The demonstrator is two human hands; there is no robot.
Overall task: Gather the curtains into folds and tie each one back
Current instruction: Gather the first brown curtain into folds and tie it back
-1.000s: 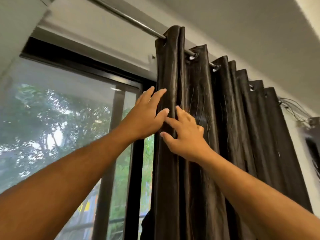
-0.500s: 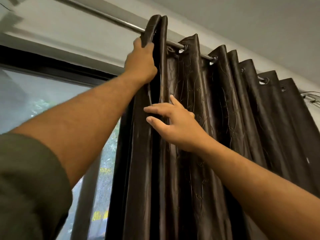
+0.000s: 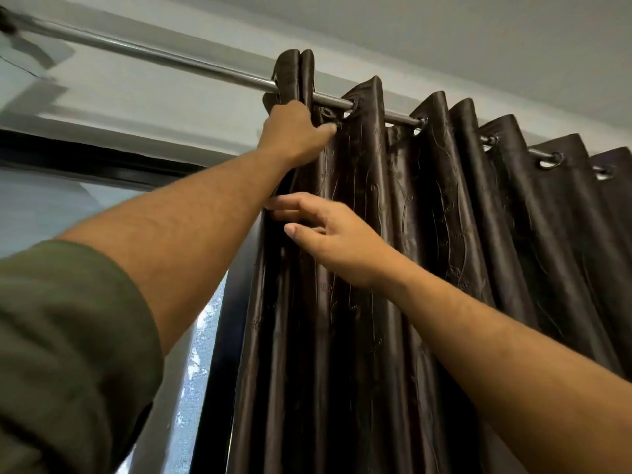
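A dark brown satin curtain hangs in folds by eyelets from a metal rod. My left hand is raised high and grips the curtain's leading fold just under the rod. Lower down, my right hand lies against the front of the same folds with its fingers spread and pointing left; it grasps nothing that I can see. No tie-back is in view.
A black-framed window stands left of the curtain, with bright daylight behind it. White wall and ceiling run above the rod. My green sleeve fills the lower left corner.
My left hand rose from mid-curtain to the top of the leading fold and closed on it. My right hand stayed on the folds. The view tilted upward.
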